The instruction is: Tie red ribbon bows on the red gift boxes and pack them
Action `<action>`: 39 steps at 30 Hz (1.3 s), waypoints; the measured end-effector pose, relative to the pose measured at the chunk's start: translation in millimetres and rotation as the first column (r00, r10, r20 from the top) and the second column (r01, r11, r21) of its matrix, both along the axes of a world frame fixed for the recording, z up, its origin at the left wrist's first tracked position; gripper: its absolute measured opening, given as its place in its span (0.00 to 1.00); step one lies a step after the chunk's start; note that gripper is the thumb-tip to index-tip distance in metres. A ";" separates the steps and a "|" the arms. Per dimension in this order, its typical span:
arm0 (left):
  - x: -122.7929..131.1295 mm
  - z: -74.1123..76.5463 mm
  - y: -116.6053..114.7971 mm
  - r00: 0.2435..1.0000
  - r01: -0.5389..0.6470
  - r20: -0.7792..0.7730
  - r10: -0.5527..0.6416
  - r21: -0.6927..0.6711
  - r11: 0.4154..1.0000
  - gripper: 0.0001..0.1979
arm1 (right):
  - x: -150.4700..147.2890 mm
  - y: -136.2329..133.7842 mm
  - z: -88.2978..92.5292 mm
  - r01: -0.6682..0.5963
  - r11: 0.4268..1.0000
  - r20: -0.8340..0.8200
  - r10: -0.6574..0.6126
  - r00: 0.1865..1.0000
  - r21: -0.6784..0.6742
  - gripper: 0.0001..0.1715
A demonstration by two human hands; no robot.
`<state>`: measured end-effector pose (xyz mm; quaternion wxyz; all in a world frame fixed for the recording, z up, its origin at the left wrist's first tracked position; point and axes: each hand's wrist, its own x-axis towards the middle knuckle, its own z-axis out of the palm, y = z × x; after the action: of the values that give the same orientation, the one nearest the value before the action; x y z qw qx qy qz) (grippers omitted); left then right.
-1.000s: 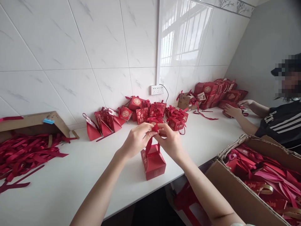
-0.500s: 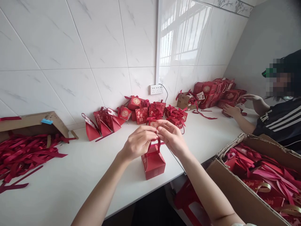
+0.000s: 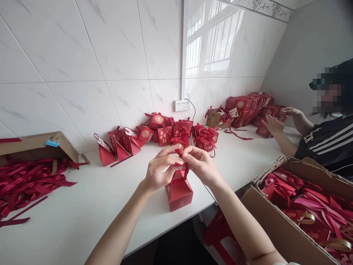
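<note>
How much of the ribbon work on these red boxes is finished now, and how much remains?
Done: tied red boxes stand along the wall. In hand: the left hand and right hand pinch a ribbon above one red box. Probably left: loose ribbons lie piled at the left, and a carton of red pieces sits at the right.

Closed in from 9 to 12 o'clock by a tiled wall [image 3: 82, 55] of large white, grey-veined squares; bright at 1 o'clock with a barred window's daylight reflection in glossy corner tiles [image 3: 209, 44]; topped there by a bamboo-patterned border [image 3: 270, 6]; fitted at 12 o'clock with a white socket strip [image 3: 182, 105]; shut off at 2 o'clock by a plain grey wall [image 3: 309, 44]; spread below, from 8 to 3 o'clock, with a white tabletop [image 3: 82, 206].
</note>
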<state>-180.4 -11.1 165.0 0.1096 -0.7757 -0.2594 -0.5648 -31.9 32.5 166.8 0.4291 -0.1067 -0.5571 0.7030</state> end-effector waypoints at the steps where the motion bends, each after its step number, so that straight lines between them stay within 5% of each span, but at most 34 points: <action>1: 0.4 -0.2 -0.5 1.000 0.000 -0.002 0.000 0.009 1.000 0.08 | -0.5 -1.0 0.2 0.009 1.000 -0.019 -0.009 1.000 0.000 0.13; 9: -1.1 -0.1 -4.8 0.992 -0.047 -0.111 0.054 0.063 0.997 0.12 | -1.4 -0.3 0.0 0.008 0.997 0.004 -0.008 1.000 -0.071 0.15; 15: 3.2 -3.7 -7.8 0.973 0.013 0.229 0.016 -0.125 0.992 0.05 | -5.0 2.0 -4.8 0.169 0.977 -0.068 -0.179 0.981 -0.132 0.18; 20: 4.6 -6.5 -11.5 0.891 0.038 0.441 0.106 -0.307 0.951 0.04 | -5.2 -3.5 -6.3 0.410 0.912 -0.020 -0.410 0.912 0.010 0.18; 25: 3.4 -22.1 -12.1 0.691 0.201 0.707 0.152 -0.389 0.899 0.07 | -5.4 -3.5 -15.5 0.617 0.768 -0.026 -0.622 0.782 0.173 0.15; 33: -12.8 -56.1 -28.4 0.174 0.247 0.908 0.380 -0.414 0.876 0.12 | 21.3 19.3 -53.5 0.819 0.529 0.089 -0.847 0.524 0.223 0.12; 39: -27.3 -82.8 -44.4 -0.027 0.230 0.875 0.484 -0.466 0.855 0.12 | 49.0 30.7 -76.4 0.846 0.520 0.207 -0.847 0.490 0.122 0.20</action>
<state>-207.7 -55.5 82.2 -0.2528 -0.1059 -0.4642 -0.8423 17.1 63.2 90.4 0.6476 -0.4494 -0.4820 0.3826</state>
